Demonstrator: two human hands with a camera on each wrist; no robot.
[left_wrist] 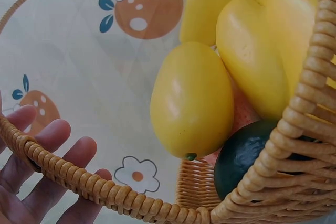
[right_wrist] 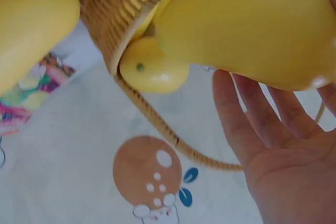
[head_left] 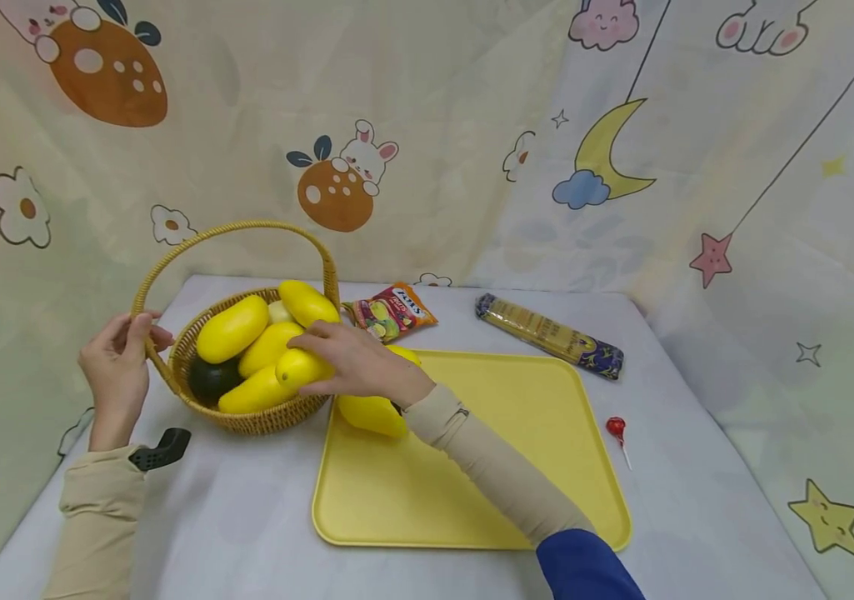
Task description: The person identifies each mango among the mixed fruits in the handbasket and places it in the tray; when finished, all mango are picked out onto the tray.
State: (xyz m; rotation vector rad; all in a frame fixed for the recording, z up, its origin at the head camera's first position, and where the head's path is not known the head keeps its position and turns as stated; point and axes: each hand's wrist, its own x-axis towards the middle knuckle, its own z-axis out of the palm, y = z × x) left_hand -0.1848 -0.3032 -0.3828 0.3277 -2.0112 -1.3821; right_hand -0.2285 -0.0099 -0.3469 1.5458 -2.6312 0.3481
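- Head view: the left hand has its thumb and fingers closed round the arched handle of a round tan wicker basket.
- The right hand grips a smooth, oblong yellow fruit at the basket's right side; whether it touches the fruit there is unclear.
- More yellow fruits and a dark green rounded fruit lie in the basket.
- Beside it, a rectangular yellow tray bears yellow fruit at its left edge.
- Left wrist view: the left fingers, slightly parted, bend loosely behind the handle.
- Right wrist view: the right fingers, half curled and parted, hold the oblong fruit near the basket's rim.
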